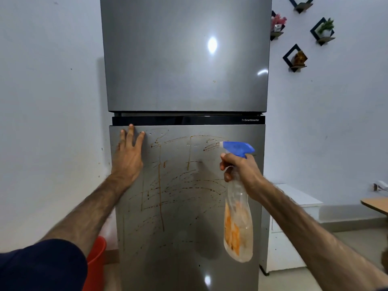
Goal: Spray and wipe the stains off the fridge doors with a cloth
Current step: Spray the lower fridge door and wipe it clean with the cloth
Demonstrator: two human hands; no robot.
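A tall grey fridge fills the middle of the head view. Its lower door [184, 259] carries brown streaks and drips of stain [160, 185] across its upper half; the upper door [184, 59] looks nearly clean. My left hand [129, 156] rests flat, fingers straight, on the lower door's top left corner. My right hand [241, 166] grips the neck of a clear spray bottle [238, 223] with a blue trigger head, nozzle pointing left at the stains. An orange patch shows through the bottle. No cloth is in view.
A red bucket [95, 257] stands on the floor left of the fridge. A low white cabinet [294, 227] stands to the right, with a wooden table edge [375, 203] beyond. Small wall shelves [296, 58] with plants hang at upper right.
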